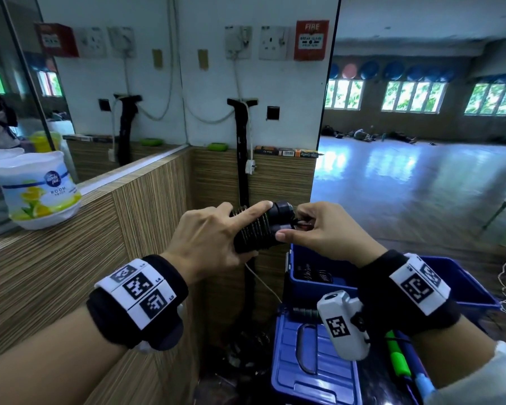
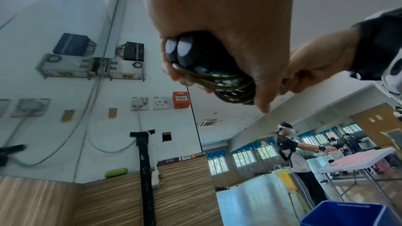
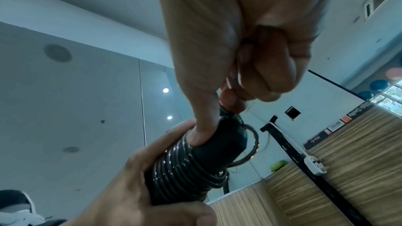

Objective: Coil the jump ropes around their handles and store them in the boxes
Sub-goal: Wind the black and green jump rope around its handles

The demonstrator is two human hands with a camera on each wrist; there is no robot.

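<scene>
My left hand (image 1: 214, 238) grips a black jump rope bundle (image 1: 257, 229): two handles side by side with the thin cord wound round them in tight turns. Its index finger lies straight along the top. The right hand (image 1: 319, 229) pinches the loose end of the cord (image 3: 252, 142) at the handle tops, thumb pressed on the coil edge. In the left wrist view the handle ends (image 2: 180, 51) show below my palm (image 2: 217, 23). The right wrist view shows the coil (image 3: 187, 166) and my right thumb (image 3: 202, 109) on it. An open blue box (image 1: 310, 276) below my hands holds other coiled ropes.
A closed blue box lid (image 1: 313, 361) lies in front of the open box. A wooden ledge (image 1: 70, 249) on the left carries a room-freshener tub (image 1: 38, 191). A black pole (image 1: 243, 159) and wall cables stand behind. Another person (image 2: 298, 157) works at a table far right.
</scene>
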